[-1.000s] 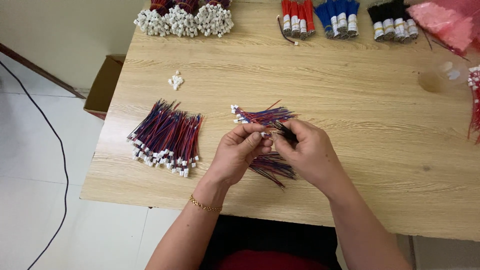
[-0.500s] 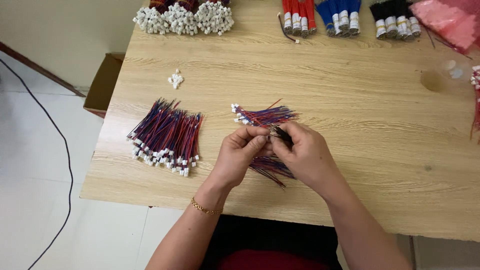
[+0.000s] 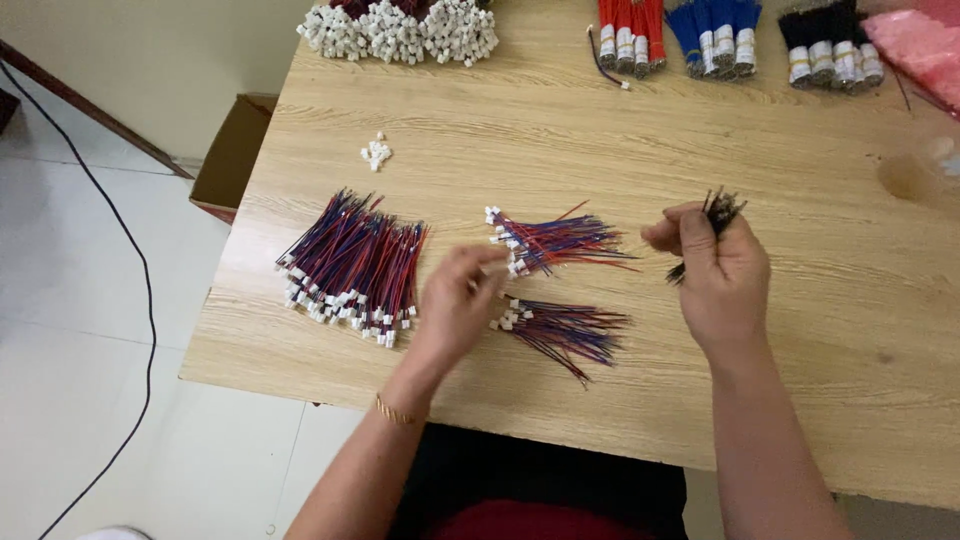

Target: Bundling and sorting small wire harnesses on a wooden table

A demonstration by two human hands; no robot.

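My left hand pinches the white-plug end of a red-and-blue wire at the edge of the upper small pile of such wires. A second small pile lies just below, by the fingers. Off to the right, above the wooden table, my right hand grips a thin bundle of black wires; its ends stick out above and below the fist. Left of my left hand lies a large pile of red-and-blue wires with white plugs.
A few loose white plugs lie at upper left. Along the far edge sit a heap of white plugs, red, blue and black wire bundles, and a pink bag. A cardboard box and a cable are on the floor.
My hands, joined over the small piles before, have separated. The right hand moved right with the black wires; the left stayed by the upper pile.
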